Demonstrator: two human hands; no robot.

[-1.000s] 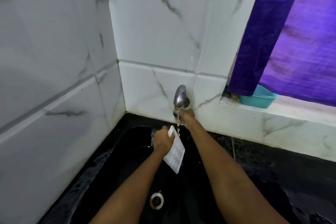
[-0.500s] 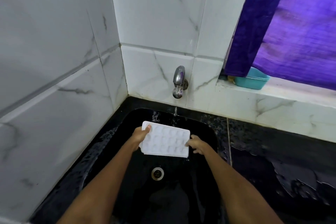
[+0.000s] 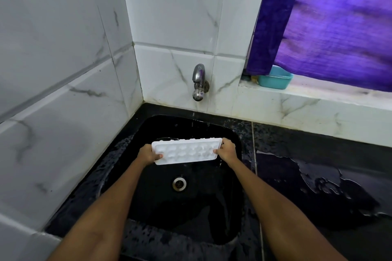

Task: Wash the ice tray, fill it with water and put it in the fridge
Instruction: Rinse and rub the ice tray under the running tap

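A white ice tray (image 3: 186, 151) with several round cavities is held level over the black sink (image 3: 231, 214), cavities facing up. My left hand (image 3: 147, 154) grips its left short end, thumb on top. My right hand (image 3: 227, 150) grips its right short end. The chrome tap (image 3: 199, 81) sticks out of the marble wall above and behind the tray; no stream of water shows under it. The drain (image 3: 179, 183) lies below the tray.
White marble tiles wall the sink on the left and at the back. A wet black counter (image 3: 318, 176) stretches to the right. On the sill at the right stands a teal tub (image 3: 275, 79) under a purple curtain (image 3: 331, 27).
The tray went from tilted under the running tap, in my left hand alone, to level in both hands. My right hand left the tap, the stream stopped, and the tray levelled further.
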